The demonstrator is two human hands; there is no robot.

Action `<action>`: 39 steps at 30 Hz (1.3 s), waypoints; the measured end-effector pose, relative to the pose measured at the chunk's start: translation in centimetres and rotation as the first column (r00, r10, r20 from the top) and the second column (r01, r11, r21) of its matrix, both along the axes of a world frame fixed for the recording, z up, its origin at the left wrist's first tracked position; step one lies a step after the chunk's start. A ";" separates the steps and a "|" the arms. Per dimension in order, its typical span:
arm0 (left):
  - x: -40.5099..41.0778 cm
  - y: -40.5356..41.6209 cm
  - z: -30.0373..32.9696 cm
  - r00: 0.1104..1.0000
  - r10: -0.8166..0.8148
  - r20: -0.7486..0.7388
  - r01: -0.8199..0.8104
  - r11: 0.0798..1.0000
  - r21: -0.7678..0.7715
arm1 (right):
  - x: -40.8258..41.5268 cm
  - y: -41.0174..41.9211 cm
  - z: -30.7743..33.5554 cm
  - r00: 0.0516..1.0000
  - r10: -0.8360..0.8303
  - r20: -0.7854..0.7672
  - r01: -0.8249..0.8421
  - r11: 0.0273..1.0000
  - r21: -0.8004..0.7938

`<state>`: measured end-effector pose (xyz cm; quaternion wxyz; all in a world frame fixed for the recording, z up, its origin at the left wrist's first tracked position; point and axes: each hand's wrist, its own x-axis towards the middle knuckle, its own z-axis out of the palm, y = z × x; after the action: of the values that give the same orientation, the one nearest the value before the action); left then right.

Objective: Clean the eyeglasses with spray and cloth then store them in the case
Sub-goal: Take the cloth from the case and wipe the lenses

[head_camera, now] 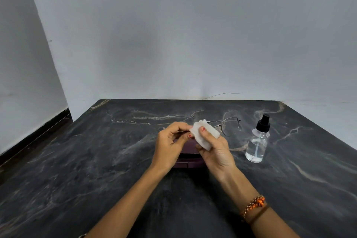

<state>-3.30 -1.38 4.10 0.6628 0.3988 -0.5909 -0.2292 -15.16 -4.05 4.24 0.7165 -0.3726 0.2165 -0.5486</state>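
Note:
Thin wire-rimmed eyeglasses (229,124) are held up over the dark marble table (96,160). My left hand (170,145) pinches one end of the frame. My right hand (214,147) grips a folded white cloth (202,133) pressed around one lens, thumb on top. The other lens and a temple stick out to the right of the cloth. A dark purple case (190,158) lies on the table under my hands, mostly hidden. A clear spray bottle (257,141) with a black nozzle stands upright to the right.
The table's far edge meets a pale wall (173,44). The table's left edge drops to a floor with a dark skirting (34,133). A thin wire (222,94) lies along the wall behind the table.

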 end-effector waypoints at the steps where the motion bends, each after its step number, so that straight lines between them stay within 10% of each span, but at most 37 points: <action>1: 0.3 -0.1 0.2 1.000 -0.001 -0.017 0.001 1.000 -0.006 | -0.2 -0.1 0.1 0.999 0.012 -0.048 -0.014 0.999 -0.050; 15: -0.7 0.0 -0.4 0.998 -0.060 0.000 0.060 0.996 -0.064 | -0.4 -0.3 0.5 0.994 -0.042 0.103 0.038 0.999 0.035; 25: 0.8 -0.1 0.2 0.998 -0.036 -0.055 0.028 0.989 -0.142 | -1.5 -1.3 0.3 0.984 0.044 -0.171 -0.079 0.976 -0.203; 39: 0.0 -0.2 -0.6 0.997 -0.048 -0.062 0.042 0.994 -0.098 | -0.6 -0.7 -0.2 0.999 0.032 0.018 -0.031 0.997 -0.066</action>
<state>-3.25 -1.53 3.46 0.6948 0.3453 -0.5883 -0.2278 -15.72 -4.77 4.00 0.7144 -0.3943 0.1857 -0.5474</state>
